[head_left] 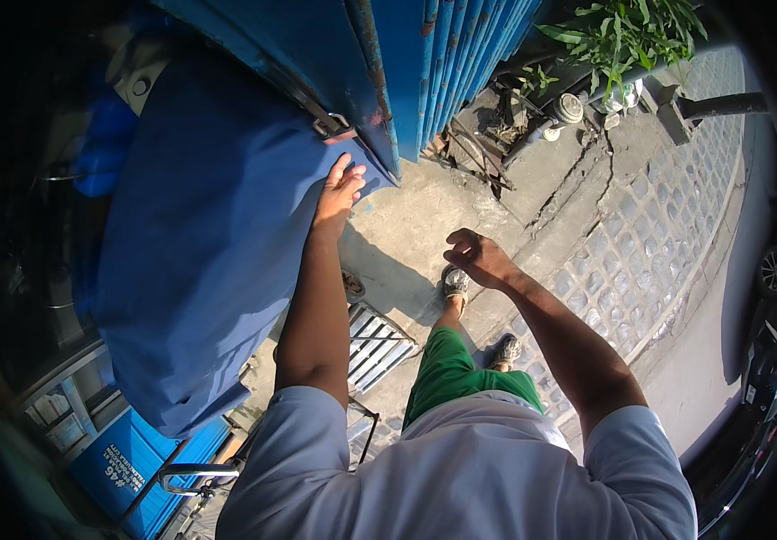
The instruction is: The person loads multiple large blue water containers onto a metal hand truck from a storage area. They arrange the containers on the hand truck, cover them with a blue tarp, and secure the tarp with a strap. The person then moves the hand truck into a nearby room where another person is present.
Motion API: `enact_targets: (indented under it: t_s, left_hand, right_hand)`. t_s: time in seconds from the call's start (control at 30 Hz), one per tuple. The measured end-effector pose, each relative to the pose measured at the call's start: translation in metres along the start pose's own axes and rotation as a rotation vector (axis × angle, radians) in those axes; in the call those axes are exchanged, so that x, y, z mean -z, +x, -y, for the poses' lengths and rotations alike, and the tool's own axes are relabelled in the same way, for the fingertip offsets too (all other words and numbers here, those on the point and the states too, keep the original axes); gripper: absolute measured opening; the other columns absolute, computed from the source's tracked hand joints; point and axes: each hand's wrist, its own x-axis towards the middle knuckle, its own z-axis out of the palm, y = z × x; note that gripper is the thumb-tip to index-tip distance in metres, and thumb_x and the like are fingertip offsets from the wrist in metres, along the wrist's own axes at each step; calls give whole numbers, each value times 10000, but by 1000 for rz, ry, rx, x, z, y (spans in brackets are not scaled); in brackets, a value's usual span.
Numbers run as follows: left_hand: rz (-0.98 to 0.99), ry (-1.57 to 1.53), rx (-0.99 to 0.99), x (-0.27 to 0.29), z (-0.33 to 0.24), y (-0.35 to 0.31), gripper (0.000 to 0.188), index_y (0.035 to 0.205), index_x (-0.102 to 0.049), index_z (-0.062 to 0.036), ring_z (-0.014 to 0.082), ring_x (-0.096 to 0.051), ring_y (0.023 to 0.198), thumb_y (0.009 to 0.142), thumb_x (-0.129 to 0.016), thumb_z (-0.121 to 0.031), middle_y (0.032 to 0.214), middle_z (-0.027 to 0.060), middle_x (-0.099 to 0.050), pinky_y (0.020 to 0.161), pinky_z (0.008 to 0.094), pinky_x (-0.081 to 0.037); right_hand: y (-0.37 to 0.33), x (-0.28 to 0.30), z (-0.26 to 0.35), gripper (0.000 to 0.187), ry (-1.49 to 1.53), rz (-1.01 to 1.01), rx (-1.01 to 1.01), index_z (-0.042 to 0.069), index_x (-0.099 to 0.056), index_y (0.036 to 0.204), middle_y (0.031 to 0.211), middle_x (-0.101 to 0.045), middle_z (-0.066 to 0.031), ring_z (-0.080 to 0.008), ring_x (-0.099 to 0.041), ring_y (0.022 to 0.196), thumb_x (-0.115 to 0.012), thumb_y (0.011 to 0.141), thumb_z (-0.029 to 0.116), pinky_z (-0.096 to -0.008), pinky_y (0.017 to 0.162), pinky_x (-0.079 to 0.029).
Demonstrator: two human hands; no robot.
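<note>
My left hand is raised at the edge of a large blue tarp-like sheet, just below a rusty metal latch. Its fingers are partly stretched and apart, with nothing visible in them; I cannot tell whether they touch the sheet. The latch sits on the lower edge of a blue metal gate. Over the pavement, my right hand hangs free near my shoe, its fingers loosely bent and apart, holding nothing I can see.
A slatted metal bench or rack stands beside my legs. Ahead lie pipes and debris below a leafy plant. Cobbled paving runs along the right, with a dark parked car beyond. A mirror-like metal frame is at lower left.
</note>
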Motion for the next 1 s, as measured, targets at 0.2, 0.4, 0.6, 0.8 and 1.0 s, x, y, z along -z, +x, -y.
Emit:
enact_targets:
  t_s: [0.2, 0.4, 0.6, 0.8, 1.0]
  left_hand:
    - [-34, 244, 42, 19, 59, -10, 489, 1413, -463, -129, 101, -607, 972, 963, -605, -256, 1265, 14, -614, 784, 269, -457]
    - [-86, 226, 51, -15, 82, 3, 445, 1308, -560, -134, 118, -620, 913, 941, -612, -380, 1180, 9, -648, 671, 271, -446]
    - [100, 495, 493, -47, 129, -85, 580, 1292, -586, -124, 222, -598, 1047, 883, -472, -519, 1247, 56, -652, 924, 406, -426]
    - [263, 780, 382, -40, 158, -205, 390, 1038, -721, -53, 204, -650, 922, 923, -546, -381, 1014, 95, -717, 839, 373, -485]
    - [-149, 668, 100, -59, 152, -300, 332, 986, -712, -4, 142, -657, 807, 877, -722, -317, 885, 91, -731, 794, 312, -507]
  right_hand:
    - [-143, 20, -162, 534, -618, 160, -524, 108, -582, 1274, 1220, -638, -169, -359, -602, 1148, -689, 826, 379, -472, 961, -476]
    - [-210, 17, -215, 456, -410, 67, -584, 111, -617, 1224, 1187, -662, -167, -350, -612, 1135, -620, 879, 409, -458, 950, -482]
    - [-199, 7, -237, 303, -303, -100, -401, 176, -708, 1090, 1132, -683, -122, -328, -639, 1068, -518, 942, 360, -433, 909, -508]
    - [-216, 36, -219, 325, -565, 106, -329, 175, -730, 1039, 1118, -691, -100, -297, -646, 1084, -617, 891, 441, -420, 900, -524]
    - [-241, 76, -210, 377, -383, -57, -72, 109, -717, 1030, 997, -718, -113, -297, -671, 1005, -567, 919, 437, -403, 865, -519]
